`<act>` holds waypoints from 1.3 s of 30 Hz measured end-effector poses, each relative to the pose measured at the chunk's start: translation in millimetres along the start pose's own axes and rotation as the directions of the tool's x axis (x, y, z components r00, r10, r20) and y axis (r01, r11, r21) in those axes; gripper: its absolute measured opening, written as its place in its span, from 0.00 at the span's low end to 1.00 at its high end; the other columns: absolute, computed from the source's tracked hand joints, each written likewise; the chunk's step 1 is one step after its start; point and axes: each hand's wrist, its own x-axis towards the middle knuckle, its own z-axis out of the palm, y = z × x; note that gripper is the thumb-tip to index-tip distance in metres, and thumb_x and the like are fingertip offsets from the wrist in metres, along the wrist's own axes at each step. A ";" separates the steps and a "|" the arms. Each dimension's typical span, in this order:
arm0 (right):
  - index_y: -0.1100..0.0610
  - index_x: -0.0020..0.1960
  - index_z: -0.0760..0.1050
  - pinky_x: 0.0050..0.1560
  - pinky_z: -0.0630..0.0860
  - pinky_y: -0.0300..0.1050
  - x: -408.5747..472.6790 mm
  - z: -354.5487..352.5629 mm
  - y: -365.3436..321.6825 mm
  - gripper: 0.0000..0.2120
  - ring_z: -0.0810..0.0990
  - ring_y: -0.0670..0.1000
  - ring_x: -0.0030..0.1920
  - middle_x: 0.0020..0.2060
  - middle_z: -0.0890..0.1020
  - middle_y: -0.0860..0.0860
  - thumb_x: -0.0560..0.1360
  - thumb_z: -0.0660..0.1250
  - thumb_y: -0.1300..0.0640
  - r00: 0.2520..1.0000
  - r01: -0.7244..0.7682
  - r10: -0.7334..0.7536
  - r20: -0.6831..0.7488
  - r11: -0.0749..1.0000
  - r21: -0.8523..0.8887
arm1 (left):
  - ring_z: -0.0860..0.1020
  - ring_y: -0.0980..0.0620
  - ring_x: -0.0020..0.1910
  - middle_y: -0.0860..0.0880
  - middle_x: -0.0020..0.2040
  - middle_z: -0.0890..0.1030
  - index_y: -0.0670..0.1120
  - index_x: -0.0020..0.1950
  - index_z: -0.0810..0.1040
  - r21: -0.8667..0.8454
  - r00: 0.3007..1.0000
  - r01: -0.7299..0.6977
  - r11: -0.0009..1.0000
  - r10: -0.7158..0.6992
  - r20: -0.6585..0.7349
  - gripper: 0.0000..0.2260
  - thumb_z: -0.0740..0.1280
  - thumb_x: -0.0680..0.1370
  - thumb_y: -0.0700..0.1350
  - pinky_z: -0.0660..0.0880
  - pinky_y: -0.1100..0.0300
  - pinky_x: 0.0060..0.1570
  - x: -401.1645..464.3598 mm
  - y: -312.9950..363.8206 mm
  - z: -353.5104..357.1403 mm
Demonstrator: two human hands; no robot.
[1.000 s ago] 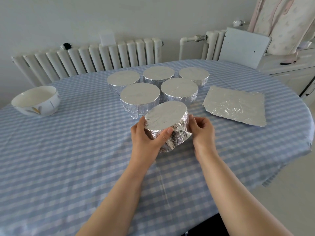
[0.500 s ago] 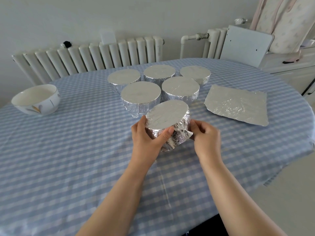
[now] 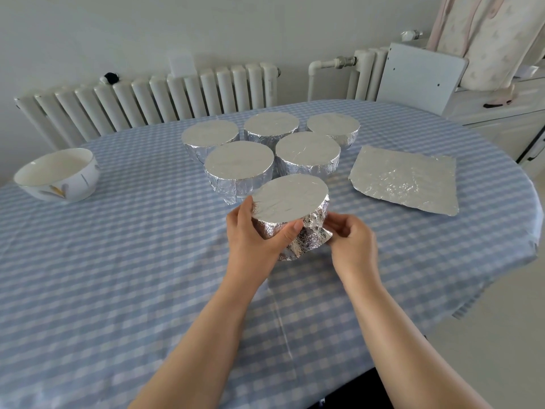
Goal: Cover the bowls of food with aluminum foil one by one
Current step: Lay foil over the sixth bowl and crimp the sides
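Note:
A foil-wrapped bowl (image 3: 290, 199) is tilted in front of me, its flat foil top facing up and left. My left hand (image 3: 253, 237) grips its near side, thumb on the rim. My right hand (image 3: 352, 243) pinches a loose foil flap at the bowl's lower right. Behind it stand several bowls covered in foil (image 3: 239, 163), packed close together. A flat crinkled foil sheet (image 3: 405, 180) lies on the table to the right. An uncovered white bowl (image 3: 57, 175) with a flower print sits at the far left.
The table wears a blue checked cloth (image 3: 118, 276); its edge curves away at the right. White radiators (image 3: 153, 98) line the wall behind. A white cabinet (image 3: 498, 119) and a board stand at the back right.
My right hand has slid from flat against the bowl's side to pinching the foil flap lower down. The bowl stays tilted in my left hand.

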 end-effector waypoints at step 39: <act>0.51 0.45 0.78 0.35 0.71 0.30 13.7 6.7 -13.5 0.07 0.76 0.38 0.33 0.35 0.80 0.43 0.78 0.67 0.49 1.000 0.031 -0.030 -0.008 0.980 0.198 | 0.67 0.54 0.71 0.56 0.70 0.64 0.47 0.73 0.67 0.083 0.998 -0.056 0.995 0.055 0.022 0.37 0.65 0.70 0.66 0.64 0.53 0.72 7.8 -5.0 -5.9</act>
